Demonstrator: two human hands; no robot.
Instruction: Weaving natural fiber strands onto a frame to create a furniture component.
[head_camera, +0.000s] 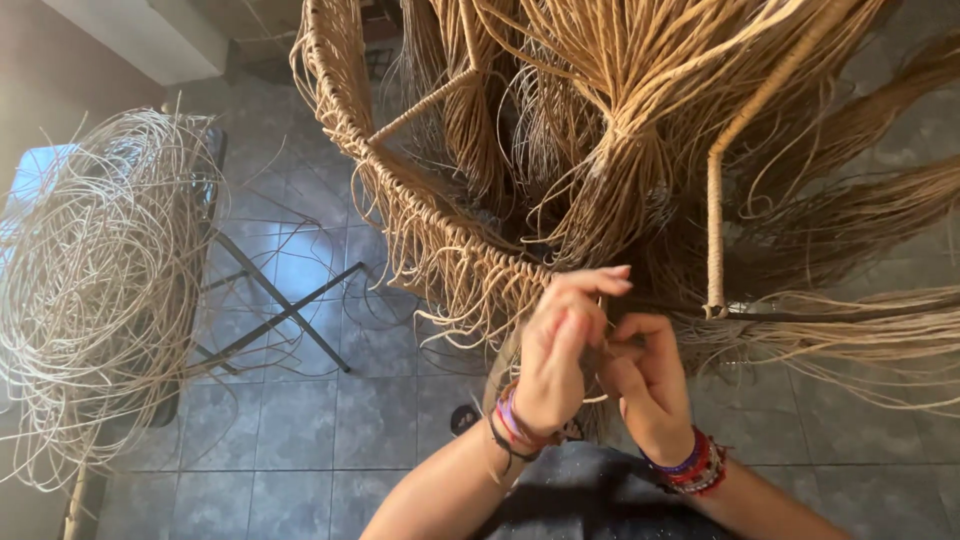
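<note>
Both hands meet just below the rim of a woven frame, fingers pinched together on thin tan cord strands (596, 352). Left hand (556, 355) is curled, fingertips clenched on the strands near the rim; right hand (643, 382) sits just beside it, touching it, its grip closed on the same bundle, though how many strands each holds is too fine to tell. Bead and thread bracelets circle both wrists.

Those strands hang from the woven frame (420, 215), a curved structure with a cord-wrapped rim and a knotted band along its near edge, fringe dangling below. Wrapped rods (715, 225) cross inside it, and thick hanks of loose tan cord (640, 120) fall over and through it, spreading out to the right.

Well apart on the left, a large tangled coil of pale cord (95, 290) rests on a dark folding stand (285, 300) with crossed metal legs. Grey floor tiles (300, 440) lie beneath everything, and dark fabric covers the person's lap at the bottom edge.
</note>
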